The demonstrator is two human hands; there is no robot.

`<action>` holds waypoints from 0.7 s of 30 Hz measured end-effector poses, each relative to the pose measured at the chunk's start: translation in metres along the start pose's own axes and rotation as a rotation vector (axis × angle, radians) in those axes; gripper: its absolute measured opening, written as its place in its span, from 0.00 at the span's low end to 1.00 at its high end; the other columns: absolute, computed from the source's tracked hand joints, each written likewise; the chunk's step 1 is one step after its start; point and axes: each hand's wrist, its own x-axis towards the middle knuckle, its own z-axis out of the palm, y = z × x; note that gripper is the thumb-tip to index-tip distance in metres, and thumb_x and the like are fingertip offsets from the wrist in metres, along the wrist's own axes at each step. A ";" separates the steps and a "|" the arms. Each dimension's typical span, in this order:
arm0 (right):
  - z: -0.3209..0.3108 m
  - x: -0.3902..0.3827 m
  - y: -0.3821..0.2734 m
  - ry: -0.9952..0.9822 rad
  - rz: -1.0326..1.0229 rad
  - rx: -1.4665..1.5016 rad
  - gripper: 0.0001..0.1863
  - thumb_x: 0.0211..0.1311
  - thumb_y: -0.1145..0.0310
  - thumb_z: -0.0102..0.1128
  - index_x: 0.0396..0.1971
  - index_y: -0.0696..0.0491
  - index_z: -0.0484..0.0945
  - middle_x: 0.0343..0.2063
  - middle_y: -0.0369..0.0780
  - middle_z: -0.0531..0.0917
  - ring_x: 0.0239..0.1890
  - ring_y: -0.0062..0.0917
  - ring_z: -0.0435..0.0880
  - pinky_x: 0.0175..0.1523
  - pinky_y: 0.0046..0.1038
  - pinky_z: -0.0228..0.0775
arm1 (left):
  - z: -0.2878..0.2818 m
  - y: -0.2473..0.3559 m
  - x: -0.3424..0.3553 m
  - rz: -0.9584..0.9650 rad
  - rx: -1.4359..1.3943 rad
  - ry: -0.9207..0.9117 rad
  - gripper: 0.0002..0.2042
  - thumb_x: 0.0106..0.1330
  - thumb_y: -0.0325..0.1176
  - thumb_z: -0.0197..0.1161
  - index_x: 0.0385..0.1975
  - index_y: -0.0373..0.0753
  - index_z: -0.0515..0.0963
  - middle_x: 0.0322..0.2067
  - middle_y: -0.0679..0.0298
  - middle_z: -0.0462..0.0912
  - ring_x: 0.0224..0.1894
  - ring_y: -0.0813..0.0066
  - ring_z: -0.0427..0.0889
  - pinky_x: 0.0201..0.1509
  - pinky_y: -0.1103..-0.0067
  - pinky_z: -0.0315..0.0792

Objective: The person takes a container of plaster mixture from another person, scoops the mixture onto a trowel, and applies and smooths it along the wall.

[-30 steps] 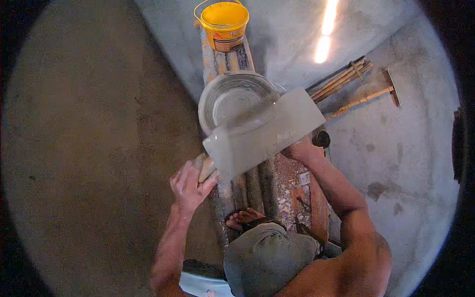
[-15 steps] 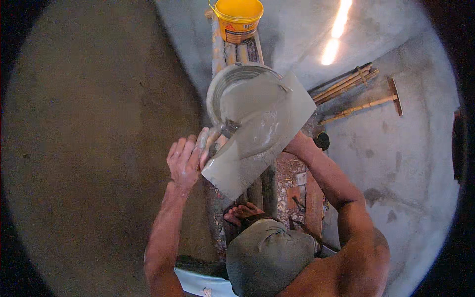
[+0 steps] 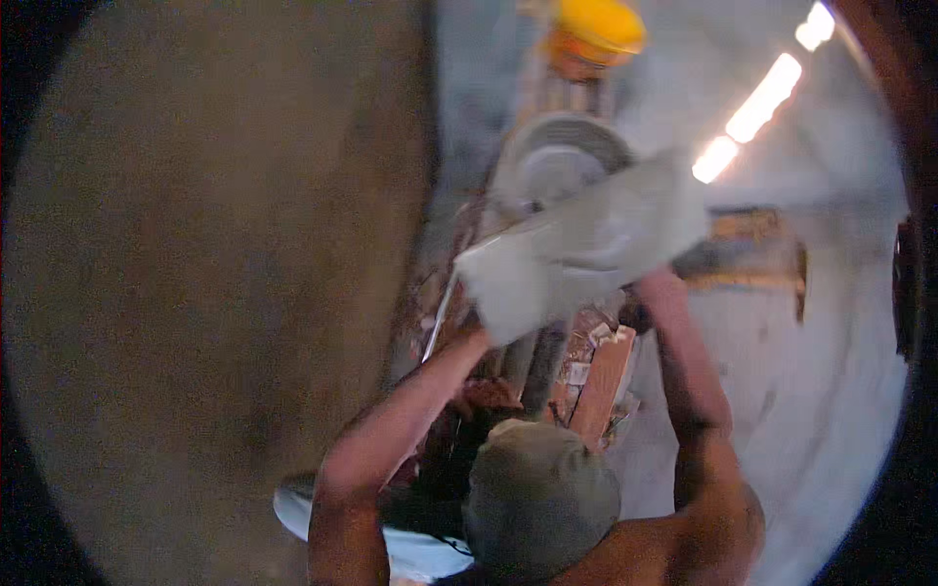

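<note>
A pale rectangular board point(image 3: 518, 283), bearing wet grey plaster-like mix, is held up at a slant in front of me. My right hand point(image 3: 657, 285) is under its far right side; the board hides most of the fingers, but the hand grips it from below. My left hand point(image 3: 477, 334) is at the board's near left corner, its fingers hidden behind it. Beside that hand runs a thin pale straight edge point(image 3: 442, 317), too blurred to name. Just beyond the board, partly covered by it, stands a round grey bucket point(image 3: 594, 127) with pale grey mix inside. Motion smears the view.
A yellow bucket point(image 3: 601, 34) stands farther off on a wooden plank point(image 3: 555, 96). Wooden-handled tools point(image 3: 747, 273) lie to the right. A reddish-brown board point(image 3: 601, 381) lies below among scraps. A brown wall point(image 3: 225, 293) fills the left; a bright light point(image 3: 764, 98) shows upper right.
My left hand has moved from beside the grey bucket to behind the board's near left corner. The board has shifted to the right and turned slightly. The whole view has swung too.
</note>
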 end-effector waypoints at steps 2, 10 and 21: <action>-0.012 0.003 -0.006 -0.023 0.006 -0.074 0.28 0.62 0.58 0.64 0.61 0.52 0.74 0.59 0.46 0.77 0.65 0.43 0.70 0.72 0.47 0.57 | 0.003 0.001 -0.013 0.041 -0.045 0.091 0.20 0.65 0.36 0.65 0.54 0.33 0.74 0.44 0.52 0.83 0.45 0.57 0.85 0.51 0.62 0.78; -0.001 0.032 -0.088 -0.275 -0.265 -0.313 0.27 0.65 0.59 0.61 0.62 0.52 0.73 0.60 0.47 0.76 0.66 0.44 0.69 0.72 0.49 0.55 | -0.095 0.032 -0.187 -0.452 0.231 -0.345 0.26 0.68 0.44 0.61 0.61 0.36 0.68 0.51 0.47 0.79 0.51 0.52 0.80 0.58 0.58 0.73; 0.355 -0.107 -0.256 -0.017 -0.933 -0.030 0.24 0.69 0.61 0.51 0.62 0.53 0.73 0.61 0.51 0.75 0.66 0.50 0.68 0.72 0.59 0.50 | -0.153 0.206 -0.510 -1.072 0.653 0.321 0.34 0.59 0.49 0.73 0.62 0.38 0.72 0.56 0.47 0.78 0.59 0.45 0.77 0.64 0.61 0.72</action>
